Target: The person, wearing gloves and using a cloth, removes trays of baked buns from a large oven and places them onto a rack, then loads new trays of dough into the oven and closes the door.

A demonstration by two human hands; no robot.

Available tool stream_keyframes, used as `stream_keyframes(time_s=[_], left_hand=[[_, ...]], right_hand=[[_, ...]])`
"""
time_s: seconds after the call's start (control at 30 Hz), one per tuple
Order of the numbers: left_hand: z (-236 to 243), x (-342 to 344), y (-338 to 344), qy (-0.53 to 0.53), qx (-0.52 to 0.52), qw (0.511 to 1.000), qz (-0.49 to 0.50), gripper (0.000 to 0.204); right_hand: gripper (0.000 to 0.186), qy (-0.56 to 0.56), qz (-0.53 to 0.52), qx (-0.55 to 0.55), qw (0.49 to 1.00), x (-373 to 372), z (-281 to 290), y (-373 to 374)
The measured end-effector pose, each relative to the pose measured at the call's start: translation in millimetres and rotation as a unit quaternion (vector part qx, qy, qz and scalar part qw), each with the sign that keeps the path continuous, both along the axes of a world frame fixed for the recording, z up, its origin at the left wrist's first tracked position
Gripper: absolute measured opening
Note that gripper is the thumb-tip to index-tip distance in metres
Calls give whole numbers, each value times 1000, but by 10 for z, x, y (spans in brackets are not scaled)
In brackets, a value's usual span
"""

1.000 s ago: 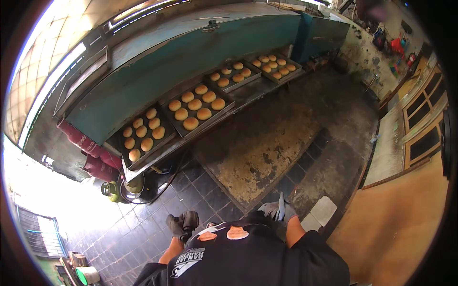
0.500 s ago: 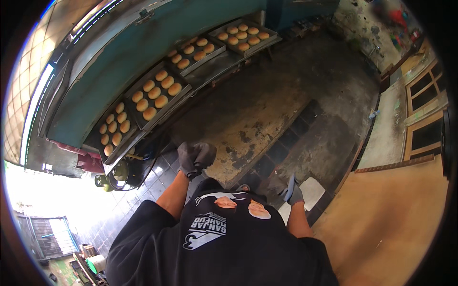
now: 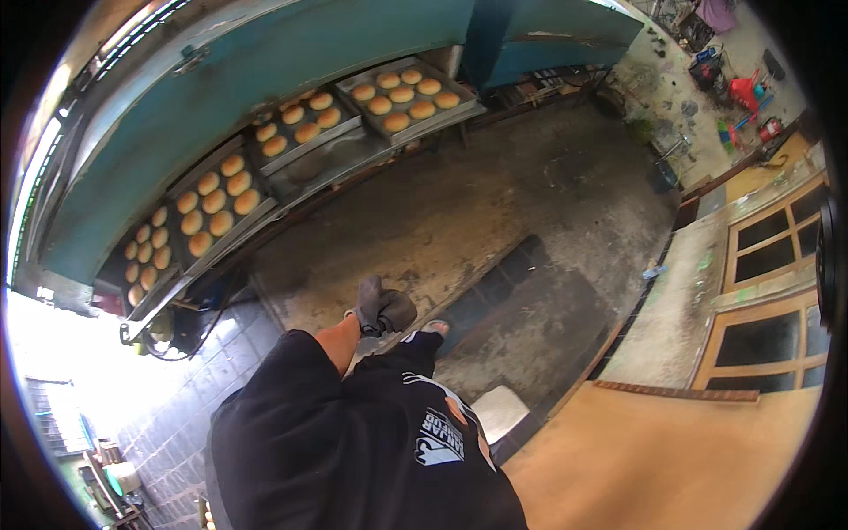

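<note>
While the black shirt (image 3: 336,442) fills the foreground, the left forearm (image 3: 340,343) leads out from its sleeve to the left hand (image 3: 384,305), which wears a dark grey glove (image 3: 395,314). The fabric looks loose and bunched, so I cannot tell whether the fingers are curled or spread, or whether anything is held. The right hand, half a second ago out to the right near the pale flat piece on the floor, has gone from view, and its state cannot be told. Just beyond the left hand, to its right, shows a foot (image 3: 435,328). The pale flat piece (image 3: 500,412) lies partly covered by the shirt, on the dark, worn floor (image 3: 344,238).

Further off, four trays (image 3: 438,127) of browned buns (image 3: 214,201) stand in a row on the shelf (image 3: 331,163), before a blue-green metal panel (image 3: 265,62). The view has swung since the earlier frames, bringing the row further left, yet the buns seem to lie as they did. For the work in hand, I judge this a shift of stance rather than any handling: the left hand is well apart from the trays and touches none. Furthest away, a red item (image 3: 744,93) hangs on the stained wall (image 3: 654,84).
</note>
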State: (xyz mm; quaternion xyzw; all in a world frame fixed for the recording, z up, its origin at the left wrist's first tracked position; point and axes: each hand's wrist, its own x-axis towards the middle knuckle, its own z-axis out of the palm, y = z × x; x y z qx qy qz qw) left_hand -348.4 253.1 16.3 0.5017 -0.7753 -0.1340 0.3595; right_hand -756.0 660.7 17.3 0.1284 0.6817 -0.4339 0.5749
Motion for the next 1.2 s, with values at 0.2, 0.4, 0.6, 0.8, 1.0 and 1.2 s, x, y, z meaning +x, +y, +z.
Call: stream_keyframes(time_s=[0.2,0.4,0.6,0.8,1.0,1.2], left_hand=[[159,-1992,-1005,18,163,986,-23,23],[321,-3418,-1952,245,120,958,-88,38],[539,-3262,-1907,160,125,977,64,35],[474,-2282,-365,21,-33,939,342,36],[1864,-2418,521,599,131,723,318,29],[3442,-2557,887,512,46,787,341,38]], right_hand=[[48,25,2,9,1000,-1182,376,-812],[51,11,84,0,996,-2315,409,-2103],[55,-28,229,7,973,-3373,194,-3412],[58,-117,376,-26,919,-3750,125,-5081],[58,-227,461,-131,848,-3177,757,-6139],[58,-177,494,-433,733,-2019,2134,-5974]])
